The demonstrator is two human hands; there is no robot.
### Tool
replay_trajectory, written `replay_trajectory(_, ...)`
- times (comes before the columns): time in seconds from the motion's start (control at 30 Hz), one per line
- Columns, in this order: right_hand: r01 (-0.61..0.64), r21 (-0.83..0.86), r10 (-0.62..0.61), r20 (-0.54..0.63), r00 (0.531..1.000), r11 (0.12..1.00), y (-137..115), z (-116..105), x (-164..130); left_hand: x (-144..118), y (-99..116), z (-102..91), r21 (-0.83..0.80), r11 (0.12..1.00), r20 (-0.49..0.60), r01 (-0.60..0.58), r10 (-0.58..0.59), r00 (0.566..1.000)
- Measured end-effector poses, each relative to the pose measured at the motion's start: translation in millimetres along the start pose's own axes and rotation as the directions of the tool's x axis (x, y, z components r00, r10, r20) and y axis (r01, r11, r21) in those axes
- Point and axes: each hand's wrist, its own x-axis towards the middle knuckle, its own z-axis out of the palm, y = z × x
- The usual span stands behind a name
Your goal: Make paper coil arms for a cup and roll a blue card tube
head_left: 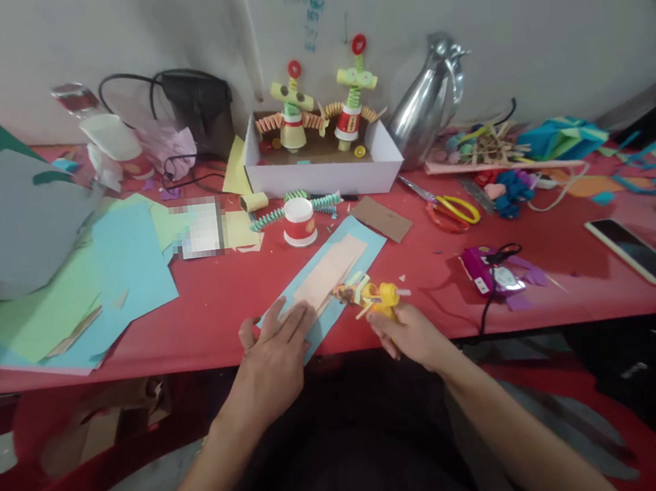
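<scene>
My left hand [277, 352] lies with its fingers stretched out over the lower end of a peach paper strip [330, 267]. That strip rests on a wider light-blue paper strip [371, 235], set at a slant on the table. My right hand [407, 331] is closed around a yellow hot glue gun [387, 295] with a clear stick poking out of its back. The glue gun's front end points left, over the right edge of the strips. Just behind the strips stands a red and white paper cup [300, 223] with folded green and blue paper arms.
A white box [325, 177] holds two paper-cup figures. Around it are a metal jug [424, 102], scissors [447, 209] and a brown card piece [384, 218]. Coloured sheets [130, 258] spread at left; a purple box with a black cord [492, 271] and a phone [636, 250] lie right.
</scene>
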Motion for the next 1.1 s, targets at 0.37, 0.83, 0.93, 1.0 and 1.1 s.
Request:
replay_trajectory(0.37, -0.033, 0.015, 0.036, -0.308, 0.951, 0.999, -9.1, -31.0, 24.7, 5.0, 1.3, -4.8, 0.058, 0.998, 0.021, -0.017, 0.016, 1.000)
replay_trajectory(0.83, -0.029, -0.105, 0.024, -0.043, 0.999, 0.994, -26.6, -29.7, 33.8, 5.6, -1.9, -1.2, 0.005, 0.999, -0.038, -0.037, 0.038, 0.999)
replay_trajectory(0.93, -0.031, -0.113, 0.013, -0.157, 0.988, 0.993, -29.4, -27.7, 43.3, 6.1, -1.8, -2.4, -0.012, 0.999, -0.031, -0.050, 0.049, 0.998)
replay_trajectory(1.0, -0.017, -0.092, 0.003, -0.143, 0.990, 0.996, -30.0, -27.1, 50.0, 6.5, -1.6, -3.7, -0.025, 0.998, -0.019, -0.056, 0.055, 0.998)
replay_trajectory(1.1, -0.008, -0.078, 0.002, -0.080, 0.997, 0.997, -29.9, -26.9, 58.0, 6.8, -1.9, -4.9, -0.037, 0.998, -0.012, -0.056, 0.055, 0.998)
